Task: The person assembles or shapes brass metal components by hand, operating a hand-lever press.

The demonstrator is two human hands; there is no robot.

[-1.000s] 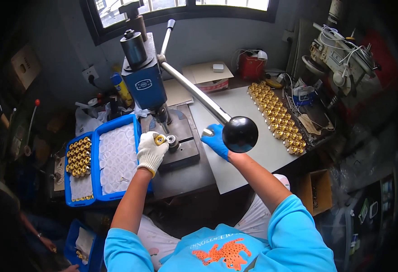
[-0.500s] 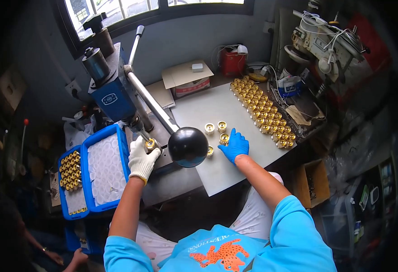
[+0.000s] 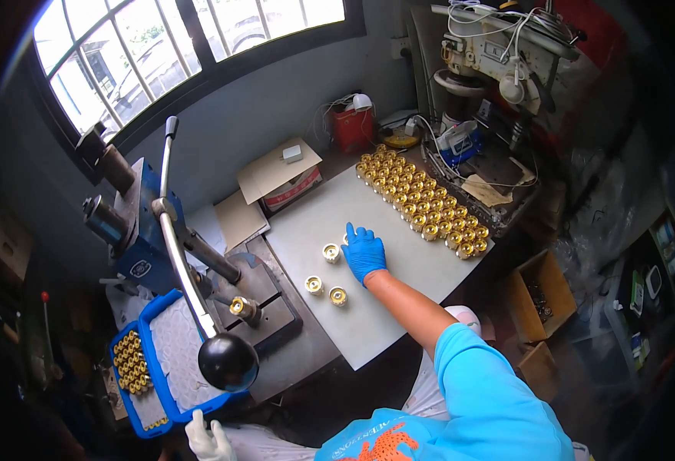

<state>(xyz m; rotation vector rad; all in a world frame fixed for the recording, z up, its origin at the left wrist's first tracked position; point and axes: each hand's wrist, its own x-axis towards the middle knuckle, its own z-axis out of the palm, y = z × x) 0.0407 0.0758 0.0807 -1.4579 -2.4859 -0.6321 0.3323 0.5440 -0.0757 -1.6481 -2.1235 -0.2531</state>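
Note:
My right hand (image 3: 366, 259), in a blue glove, is over the pale mat (image 3: 299, 230). Its thumb and index finger close around a gold-coloured round metal fitting (image 3: 346, 239), mostly hidden by the glove. Just left of it is another fitting (image 3: 330, 252), with two more, one fitting (image 3: 314, 285) and another (image 3: 338, 296), nearer me. My left hand (image 3: 209, 439), in a white knitted glove, hangs low at the bottom edge, fingers apart and nothing visible in it. One gold fitting (image 3: 239, 306) sits on the hand press's base (image 3: 276, 319), touched by neither hand.
The blue hand press (image 3: 142, 265) has a long lever with a black ball (image 3: 228, 362). Blue trays (image 3: 147, 338) hold clear plastic pieces and fittings. Rows of gold fittings (image 3: 422, 201) line the mat's far right. A cardboard box (image 3: 295, 192) stands behind; another machine (image 3: 499, 46) stands back right.
My left hand has left the fitting at the press and dropped toward my lap. My right hand has moved to a farther fitting. The view has shifted, showing more window.

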